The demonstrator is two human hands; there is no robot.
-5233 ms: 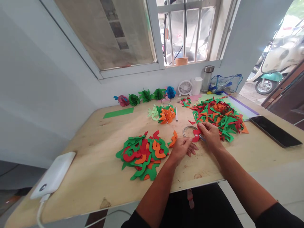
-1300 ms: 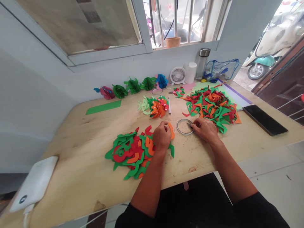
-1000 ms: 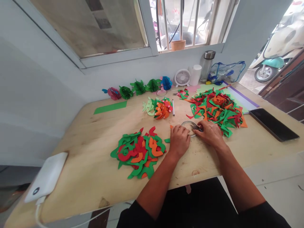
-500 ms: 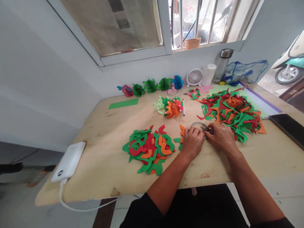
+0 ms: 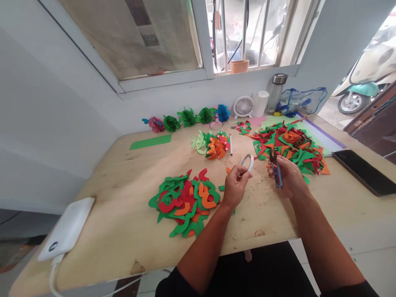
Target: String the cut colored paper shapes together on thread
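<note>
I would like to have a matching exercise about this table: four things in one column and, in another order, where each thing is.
1. white ring
2. blue-handled snips
3. phone
4. green strip

A. lying to the right of the scrap pile
B. lying to the left of the orange cluster
C. in the left hand
D. in the right hand

Right pairs: 1-C, 2-D, 3-A, 4-B

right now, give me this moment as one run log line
left hand: holding tape roll | right hand: holding snips | table: cut-out pile left, scrap pile right
</note>
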